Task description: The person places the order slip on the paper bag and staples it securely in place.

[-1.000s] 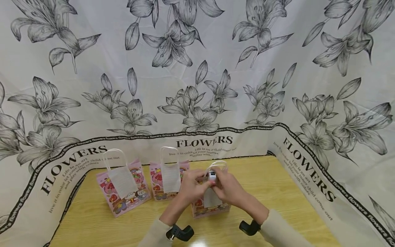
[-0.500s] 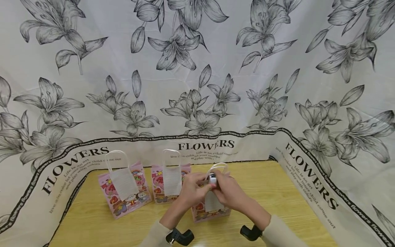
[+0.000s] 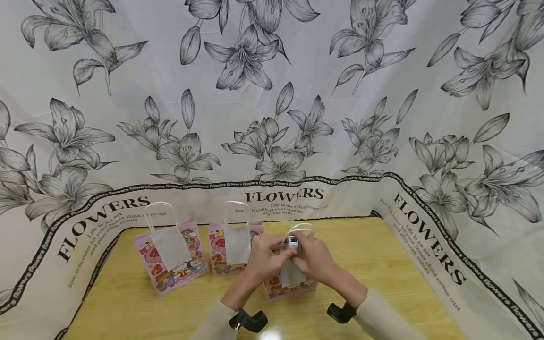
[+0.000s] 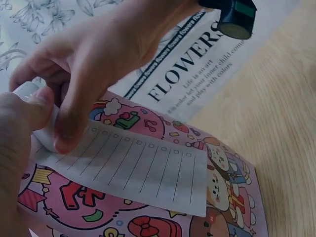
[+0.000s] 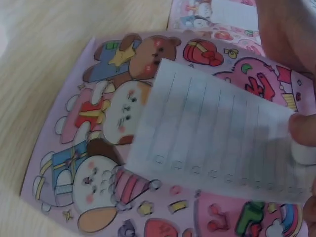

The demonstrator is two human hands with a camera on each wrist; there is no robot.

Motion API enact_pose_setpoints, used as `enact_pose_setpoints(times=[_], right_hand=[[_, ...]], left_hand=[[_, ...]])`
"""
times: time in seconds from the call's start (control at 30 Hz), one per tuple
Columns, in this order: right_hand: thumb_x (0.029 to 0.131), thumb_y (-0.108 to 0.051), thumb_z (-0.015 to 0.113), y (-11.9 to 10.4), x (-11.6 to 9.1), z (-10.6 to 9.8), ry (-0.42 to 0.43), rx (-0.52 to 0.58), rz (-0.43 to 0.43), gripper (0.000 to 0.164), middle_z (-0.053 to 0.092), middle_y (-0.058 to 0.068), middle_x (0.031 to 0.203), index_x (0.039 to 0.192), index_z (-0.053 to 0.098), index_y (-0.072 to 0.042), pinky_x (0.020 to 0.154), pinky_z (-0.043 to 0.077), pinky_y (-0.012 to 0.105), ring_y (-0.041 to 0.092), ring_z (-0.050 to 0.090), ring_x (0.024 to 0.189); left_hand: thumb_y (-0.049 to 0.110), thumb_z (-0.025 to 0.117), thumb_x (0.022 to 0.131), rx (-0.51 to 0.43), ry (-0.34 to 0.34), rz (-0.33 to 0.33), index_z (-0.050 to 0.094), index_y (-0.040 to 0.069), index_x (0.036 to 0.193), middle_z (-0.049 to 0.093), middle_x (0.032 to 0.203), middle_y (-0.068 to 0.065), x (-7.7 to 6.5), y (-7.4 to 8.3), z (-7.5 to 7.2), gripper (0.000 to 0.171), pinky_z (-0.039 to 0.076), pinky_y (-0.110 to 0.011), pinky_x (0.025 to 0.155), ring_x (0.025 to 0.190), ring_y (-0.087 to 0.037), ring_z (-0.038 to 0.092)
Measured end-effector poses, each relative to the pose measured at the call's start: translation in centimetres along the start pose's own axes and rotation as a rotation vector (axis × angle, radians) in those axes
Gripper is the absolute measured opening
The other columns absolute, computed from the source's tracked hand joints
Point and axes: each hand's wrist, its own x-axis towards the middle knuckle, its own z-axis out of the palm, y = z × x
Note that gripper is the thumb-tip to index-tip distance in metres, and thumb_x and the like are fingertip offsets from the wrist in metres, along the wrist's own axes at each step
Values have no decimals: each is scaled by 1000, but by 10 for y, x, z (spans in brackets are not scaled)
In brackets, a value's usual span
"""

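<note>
In the head view, my left hand (image 3: pixel 264 257) and right hand (image 3: pixel 316 259) meet at the top of a pink cartoon paper gift bag (image 3: pixel 276 292). Both hold a small white stapler (image 3: pixel 293 243) between thumbs and fingers at the bag's upper edge. A lined white paper slip (image 4: pixel 148 168) with small checkboxes lies against the bag's front, its top end under the stapler. In the right wrist view the slip's free end (image 5: pixel 168 118) stands slightly off the bag. The stapler's jaws and the bag's top edge are largely hidden by fingers.
Two similar pink bags, the middle one (image 3: pixel 216 257) and the left one (image 3: pixel 163 278), stand to the left, each with a white slip at its front and white handles. A floral cloth (image 3: pixel 272 203) borders the yellow wooden table (image 3: pixel 374 264).
Both hands stay together on the stapler at the bag's top, with only slight shifts of the fingers. The head view tilts a little; the bags stay put.
</note>
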Motion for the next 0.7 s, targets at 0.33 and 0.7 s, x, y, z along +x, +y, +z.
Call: enact_pose_setpoints(times=[0.33, 0.7], right_hand=[[84, -20, 79, 0, 4, -21, -261, -6, 27, 46, 65, 1, 86, 119, 50, -10, 53, 49, 24, 10, 61, 66], [78, -10, 77, -3, 11, -8, -140, 109, -34, 41, 60, -4, 74, 113, 55, -8, 46, 40, 18, 2, 44, 52]], left_hand=[[8, 81, 79, -122, -40, 17, 75, 1, 97, 73, 87, -7, 5, 0, -5, 21, 54, -21, 60, 76, -10, 70], [-8, 82, 70, -97, 10, 33, 72, -10, 92, 71, 81, -19, 9, 26, -15, 24, 55, -34, 52, 68, -23, 71]])
